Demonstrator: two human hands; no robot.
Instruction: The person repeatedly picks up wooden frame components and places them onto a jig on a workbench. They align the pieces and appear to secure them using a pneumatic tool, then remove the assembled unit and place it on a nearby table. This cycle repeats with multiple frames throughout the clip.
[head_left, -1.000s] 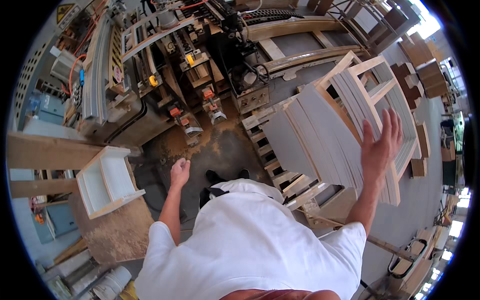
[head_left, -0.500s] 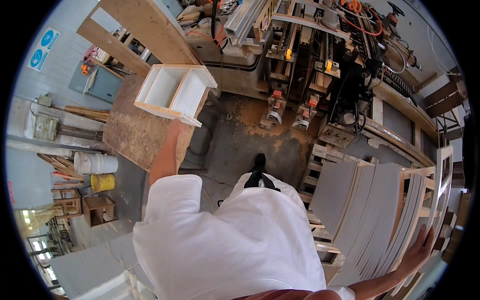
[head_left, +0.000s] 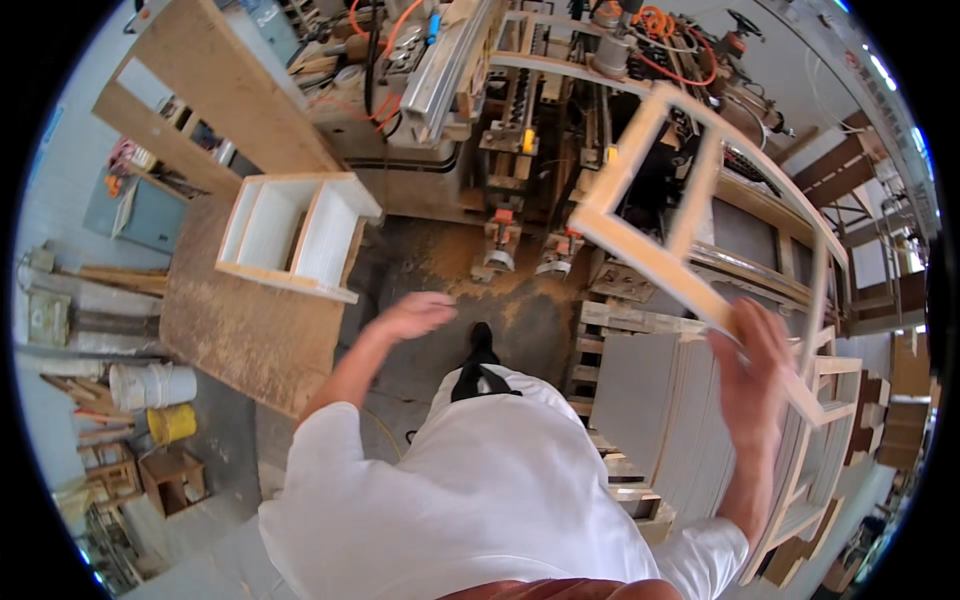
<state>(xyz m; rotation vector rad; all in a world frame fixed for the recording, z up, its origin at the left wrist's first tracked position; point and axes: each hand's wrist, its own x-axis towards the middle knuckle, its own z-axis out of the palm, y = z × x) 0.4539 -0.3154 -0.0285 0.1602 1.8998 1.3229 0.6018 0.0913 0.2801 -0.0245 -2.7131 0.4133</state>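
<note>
My right hand [head_left: 755, 350] grips one rail of a light wooden frame [head_left: 660, 268] that has a crossbar. The frame is held up tilted over the right side, partly covering the machine behind it. Free of any object, my left hand [head_left: 420, 314] hangs in the air above the floor, its fingers loosely stretched toward the right and slightly blurred. To its left, a white shelved box [head_left: 320, 235] with bare wooden edges lies on a worn brown worktable [head_left: 240, 340].
Grey panels [head_left: 640, 390] stand stacked on a pallet at the right, beside another wooden frame [head_left: 835, 440]. A clamping machine [head_left: 500, 240] stands ahead, sawdust around it. White buckets [head_left: 150, 385], a yellow bucket [head_left: 172, 423] and a small wooden box [head_left: 172, 478] are at the left.
My left hand has come off the white shelved box and moved right. My right hand has lifted the wooden frame from beside the panels and swung it forward and left. The view has shifted.
</note>
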